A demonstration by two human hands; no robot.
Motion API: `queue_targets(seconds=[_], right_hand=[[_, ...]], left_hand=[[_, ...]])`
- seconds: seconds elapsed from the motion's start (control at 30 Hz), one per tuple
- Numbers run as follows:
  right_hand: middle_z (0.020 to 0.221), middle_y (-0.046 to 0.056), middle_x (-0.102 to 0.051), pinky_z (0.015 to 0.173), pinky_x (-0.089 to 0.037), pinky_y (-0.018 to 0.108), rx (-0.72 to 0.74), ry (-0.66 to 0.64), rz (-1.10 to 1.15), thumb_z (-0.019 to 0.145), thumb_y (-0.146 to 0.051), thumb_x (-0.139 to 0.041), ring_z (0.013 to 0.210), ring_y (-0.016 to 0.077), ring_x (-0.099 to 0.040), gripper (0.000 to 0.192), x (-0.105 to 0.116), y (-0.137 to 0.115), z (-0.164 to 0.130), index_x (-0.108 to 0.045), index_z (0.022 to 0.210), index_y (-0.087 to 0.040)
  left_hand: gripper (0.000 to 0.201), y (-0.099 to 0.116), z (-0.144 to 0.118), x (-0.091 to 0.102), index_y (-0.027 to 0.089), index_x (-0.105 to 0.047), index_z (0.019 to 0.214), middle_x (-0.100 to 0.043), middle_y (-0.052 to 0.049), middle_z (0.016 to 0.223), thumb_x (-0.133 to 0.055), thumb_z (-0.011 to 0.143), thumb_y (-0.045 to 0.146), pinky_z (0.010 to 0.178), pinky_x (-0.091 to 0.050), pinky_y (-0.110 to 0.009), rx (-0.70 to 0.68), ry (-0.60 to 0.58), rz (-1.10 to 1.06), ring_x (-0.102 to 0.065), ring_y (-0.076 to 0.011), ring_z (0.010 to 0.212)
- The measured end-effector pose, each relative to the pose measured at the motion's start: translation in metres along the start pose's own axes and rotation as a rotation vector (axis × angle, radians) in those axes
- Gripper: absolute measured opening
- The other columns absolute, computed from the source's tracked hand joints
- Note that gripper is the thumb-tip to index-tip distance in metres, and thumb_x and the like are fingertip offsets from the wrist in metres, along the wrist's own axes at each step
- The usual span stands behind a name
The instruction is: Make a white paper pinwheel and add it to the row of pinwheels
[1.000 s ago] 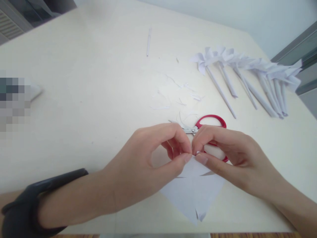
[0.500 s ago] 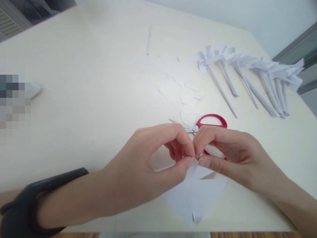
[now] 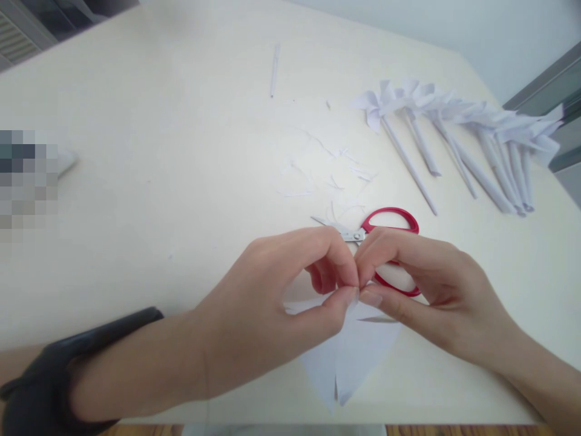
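Pinched between thumb and forefinger of both the left hand (image 3: 258, 303) and the right hand (image 3: 422, 284) is the top of a white paper piece (image 3: 345, 357); each grip is closed on it, fingertips meeting at one spot, probably so a fold or gathered corner is kept from springing open. Below the pinch the paper hangs as two pointed flaps, low over the near edge of the tabletop (image 3: 136, 200). Contact with the surface cannot be told. The pinched part itself is hidden by the fingers, so its exact shape is unclear. A dark wristband (image 3: 49, 375) is seen on the left forearm, cut off by the frame. Just behind the hands, red-handled scissors (image 3: 385, 227) lie flat, partly covered by the right hand's fingers; blades look closed. Further back, thin paper trimmings (image 3: 327, 175) are scattered. Far right, a row of finished paper pinwheels (image 3: 454, 130) on rolled stems is laid side by side, overlapping, count unclear. A lone rolled paper stick (image 3: 273, 69) lies far back. A blurred patch at left is unreadable.
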State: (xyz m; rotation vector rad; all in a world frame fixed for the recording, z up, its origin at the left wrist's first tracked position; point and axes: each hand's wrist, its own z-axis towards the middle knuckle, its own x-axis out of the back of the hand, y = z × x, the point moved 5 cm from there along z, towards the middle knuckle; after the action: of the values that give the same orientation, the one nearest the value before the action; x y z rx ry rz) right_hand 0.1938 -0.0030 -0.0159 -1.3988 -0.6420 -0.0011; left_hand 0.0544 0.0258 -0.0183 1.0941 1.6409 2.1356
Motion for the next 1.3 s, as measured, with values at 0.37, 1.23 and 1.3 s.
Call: queue_targets(seconds=[0.37,1.23,1.3], right_hand=[[0.075,-0.006,-0.057,0.063,-0.043,0.02,-0.074,-0.033,0.006,0.075,-0.009,-0.066,0.07,0.0072,-0.053,0.016,-0.001,0.004,-0.001,-0.057,0.082,-0.02],[0.083,0.002,-0.06,0.069,-0.045,0.032,0.124,0.034,0.122,0.073,0.003,-0.061,0.078,0.0145,-0.057,0.024,0.004,-0.003,-0.001,-0.061,0.087,-0.016],[0.082,0.002,-0.061,0.069,-0.046,0.032,0.15,0.058,0.089,0.072,0.004,-0.061,0.077,0.0143,-0.057,0.026,0.004,-0.005,-0.002,-0.061,0.088,-0.016]], left_hand=[[0.011,-0.002,0.003,0.0,0.017,-0.058,0.078,-0.062,0.006,0.074,-0.053,0.079,0.008,0.066,-0.049,-0.013,0.01,-0.024,-0.064,-0.058,-0.0046,0.069],[0.013,-0.001,0.0,-0.001,0.02,-0.056,0.08,-0.062,0.005,0.078,-0.054,0.08,0.008,0.069,-0.051,-0.017,-0.024,-0.029,-0.154,-0.06,-0.0072,0.073],[0.013,-0.002,-0.001,-0.001,0.021,-0.056,0.081,-0.062,0.006,0.08,-0.054,0.081,0.008,0.07,-0.051,-0.016,-0.041,-0.028,-0.149,-0.06,-0.0067,0.074]])
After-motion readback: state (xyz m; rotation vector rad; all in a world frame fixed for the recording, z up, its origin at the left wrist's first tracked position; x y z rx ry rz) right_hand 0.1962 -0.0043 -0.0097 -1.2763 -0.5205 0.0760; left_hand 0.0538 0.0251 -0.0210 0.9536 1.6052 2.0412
